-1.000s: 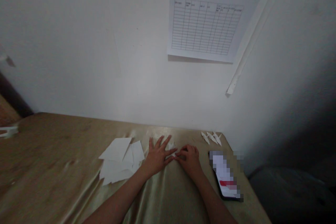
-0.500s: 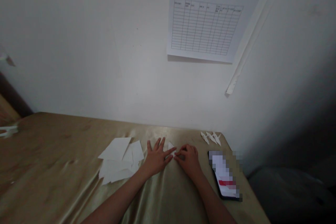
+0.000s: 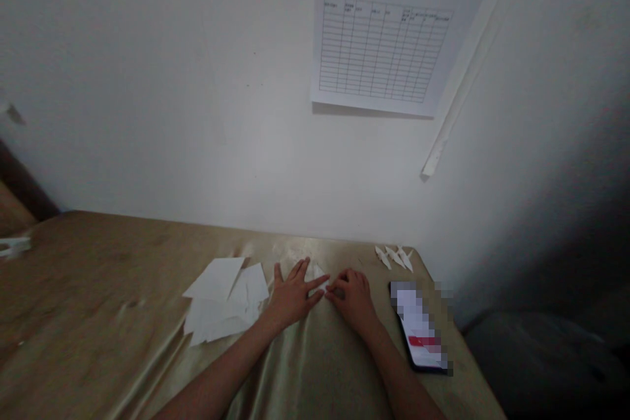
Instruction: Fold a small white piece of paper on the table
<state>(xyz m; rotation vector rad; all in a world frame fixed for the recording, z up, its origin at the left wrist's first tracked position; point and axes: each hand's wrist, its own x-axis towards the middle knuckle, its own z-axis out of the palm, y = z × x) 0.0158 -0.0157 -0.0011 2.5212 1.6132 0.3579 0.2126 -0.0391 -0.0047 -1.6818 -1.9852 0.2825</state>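
A small piece of folded white paper lies on the cloth, mostly covered by my fingers. My left hand rests flat with its fingers spread, the index finger and thumb lying over the paper. From the other side my right hand pinches the paper's near right edge between thumb and fingers. Left of my hands is a loose pile of white paper sheets. Several small folded paper pieces lie in a row at the table's back right corner.
A phone with a lit, partly blurred screen lies by the right edge. Shiny gold cloth with creases covers the table. Against the wall behind hangs a printed table sheet. A dark rounded object stands beyond the right edge.
The view has shifted very slightly. Both hands keep nearly the same place on the paper, and nothing has been let go.
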